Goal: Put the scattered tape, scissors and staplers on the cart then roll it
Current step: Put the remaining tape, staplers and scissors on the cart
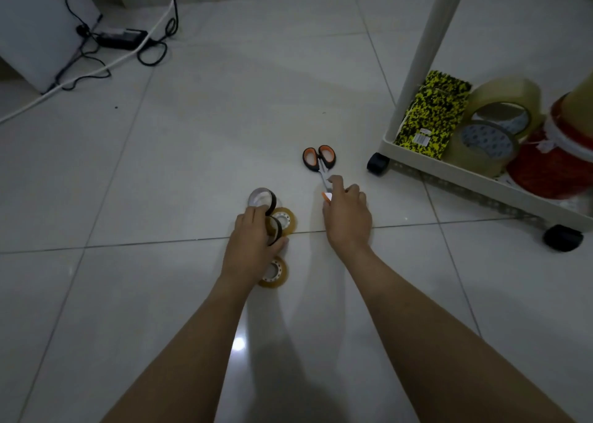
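Small tape rolls lie clustered on the tiled floor. My left hand (253, 241) is closed around two black-edged tape rolls (268, 204). A yellowish tape roll (285, 219) lies just right of it, and another yellowish roll (275, 273) lies under my wrist. Orange-and-black scissors (319, 159) lie on the floor with handles pointing away. My right hand (348, 218) pinches the blade end of the scissors, with a small orange piece (327, 197) at my fingers. The cream cart (475, 178) stands at the right on black wheels.
The cart's bottom shelf holds a yellow-black packet (433, 114), big clear tape rolls (503, 108) and a red spool (552, 162). A white cabinet (41, 27), a black power adapter (122, 39) and loose cables (96, 69) lie at the far left.
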